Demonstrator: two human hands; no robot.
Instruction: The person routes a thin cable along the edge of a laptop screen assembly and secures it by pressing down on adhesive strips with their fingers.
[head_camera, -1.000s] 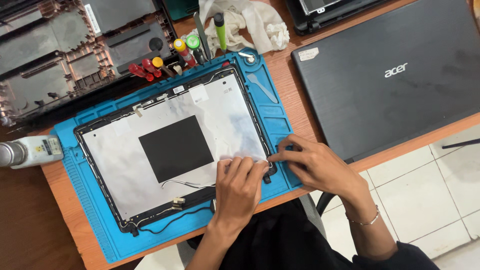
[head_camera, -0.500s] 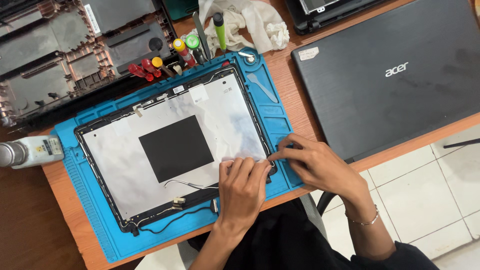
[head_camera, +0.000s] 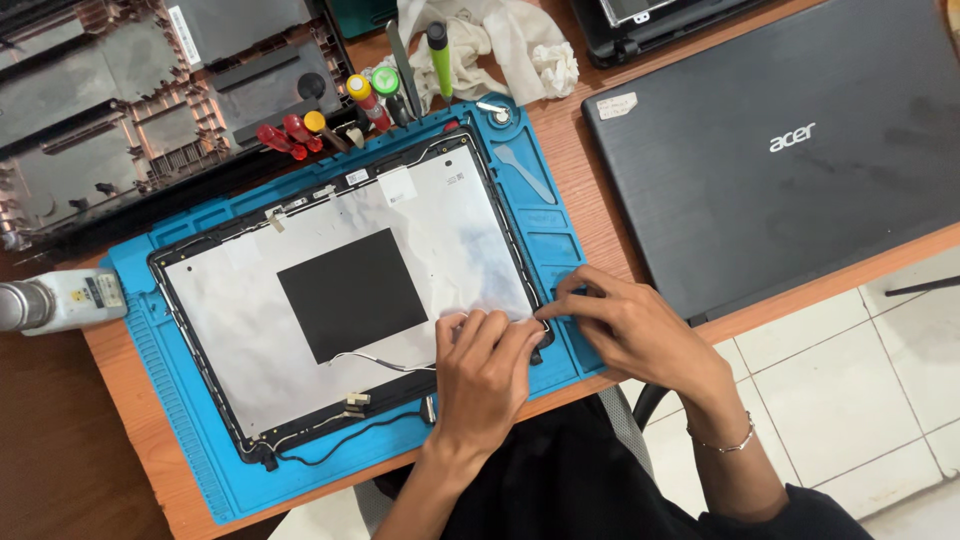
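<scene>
Fingertips of the left hand (head_camera: 487, 375) press flat, grip released, on the laptop lid panel (head_camera: 340, 300); right hand (head_camera: 625, 330) pinches its corner over the blue mat (head_camera: 190, 440).

I am looking down at what appears to be an electronics repair workshop. A blue repair mat (head_camera: 190, 440) is covering the wooden bench (head_camera: 60, 440), screwdrivers (head_camera: 330, 115) with coloured handles are lying along its top edge, a stripped laptop base (head_camera: 130, 120) is sitting behind them, and a closed black laptop (head_camera: 800, 140) is waiting at the side. A rag (head_camera: 500, 40) is lying nearby.
</scene>
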